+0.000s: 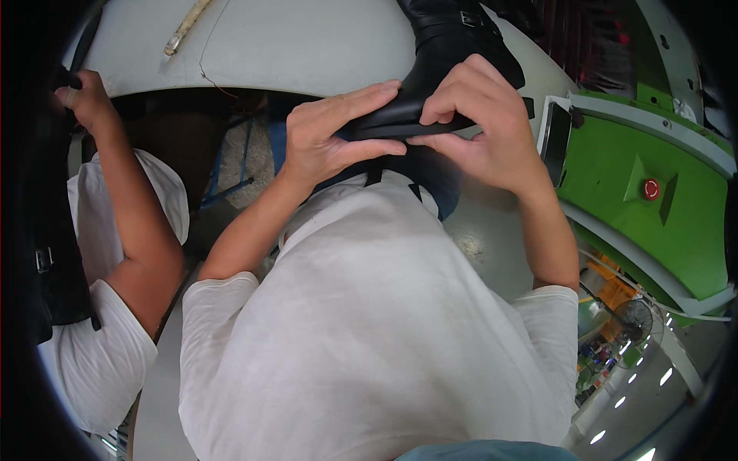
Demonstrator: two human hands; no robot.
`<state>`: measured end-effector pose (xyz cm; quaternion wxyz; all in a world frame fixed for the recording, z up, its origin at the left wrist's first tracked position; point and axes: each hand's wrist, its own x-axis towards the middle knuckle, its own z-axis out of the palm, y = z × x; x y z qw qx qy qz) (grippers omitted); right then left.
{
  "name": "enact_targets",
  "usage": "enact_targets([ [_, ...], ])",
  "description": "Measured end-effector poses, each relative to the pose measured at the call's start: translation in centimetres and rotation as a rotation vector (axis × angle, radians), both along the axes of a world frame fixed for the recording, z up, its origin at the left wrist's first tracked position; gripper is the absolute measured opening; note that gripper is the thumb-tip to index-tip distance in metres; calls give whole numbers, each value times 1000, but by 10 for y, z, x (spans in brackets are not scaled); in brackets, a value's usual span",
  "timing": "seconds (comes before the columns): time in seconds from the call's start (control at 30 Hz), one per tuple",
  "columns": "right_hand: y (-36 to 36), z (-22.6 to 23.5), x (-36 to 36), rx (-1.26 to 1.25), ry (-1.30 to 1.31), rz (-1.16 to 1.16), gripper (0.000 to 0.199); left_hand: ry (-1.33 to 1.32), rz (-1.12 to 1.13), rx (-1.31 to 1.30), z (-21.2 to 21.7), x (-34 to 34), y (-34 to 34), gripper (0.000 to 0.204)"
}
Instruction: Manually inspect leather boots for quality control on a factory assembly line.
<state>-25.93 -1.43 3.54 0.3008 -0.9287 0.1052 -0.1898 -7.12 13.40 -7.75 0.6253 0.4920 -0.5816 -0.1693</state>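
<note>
Whitish tabletop [307, 58] w/ brush [183, 31], green machine [615, 173] at R; L fingers [361, 102], R fingers [457, 96] part-closed, gripping blk boot [442, 50].

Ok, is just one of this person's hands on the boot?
No, the left hand holds the black boot by its toe and the right hand grips it farther back.

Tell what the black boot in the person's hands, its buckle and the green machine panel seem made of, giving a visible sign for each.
Black boot: probably leather, possibly synthetic; smooth surface with a soft sheen.
Buckle: likely metal, seemingly polished; bright, silvery frame.
Green machine panel: perhaps painted metal, though plastic is possible; even colour, smooth surface.
</note>
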Motion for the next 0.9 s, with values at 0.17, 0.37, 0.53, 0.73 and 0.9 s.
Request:
enact_targets([
  [0.17,-3,8,4,91,78,-58,38,30,12,11,1,-4,1,58],
  [0.37,-4,16,7,207,171,-161,50,110,-26,65,9,-7,6,55],
  [0.53,-11,12,8,236,182,-170,59,144,-76,96,7,-1,6,56],
  [0.73,-26,2,4,221,74,-62,63,96,-99,69,9,10,-7,57],
  [0.9,-26,0,0,223,39,-70,62,55,-98,204,19,14,-5,54],
])
